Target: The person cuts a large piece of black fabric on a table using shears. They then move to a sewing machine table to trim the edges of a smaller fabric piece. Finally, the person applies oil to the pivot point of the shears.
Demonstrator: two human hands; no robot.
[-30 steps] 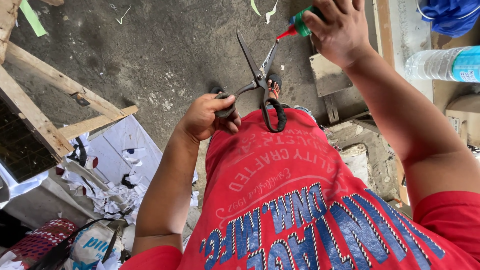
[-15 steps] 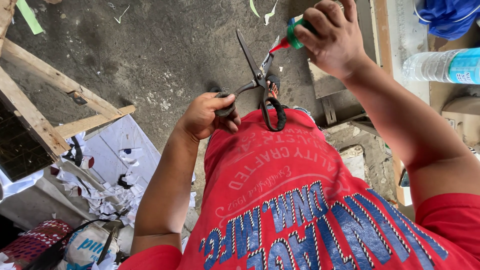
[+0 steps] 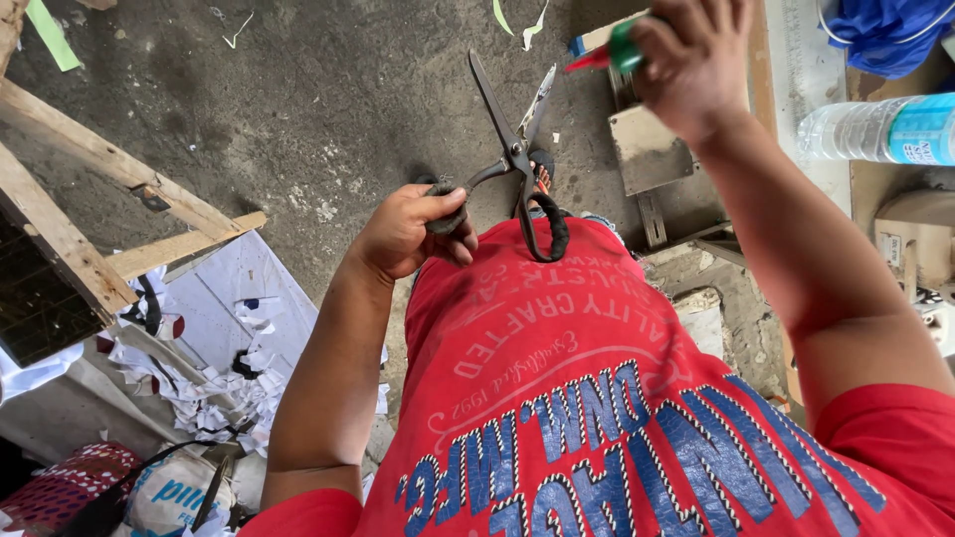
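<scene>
water bottle (image 3: 880, 129), paper scraps (image 3: 214, 393)

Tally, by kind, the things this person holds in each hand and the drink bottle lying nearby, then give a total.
Scissors, black, in left hand: 1
Small bottle, green cap, red nozzle, in right hand: 1
Clear water bottle: 1
Total: 3

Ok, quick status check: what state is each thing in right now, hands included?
scissors: blades open, pointing away
left hand: closed on one scissor handle
right hand: raised, gripping a small green-and-red bottle
green-and-red bottle: held, red tip toward the scissors
water bottle: lying on its side
</scene>
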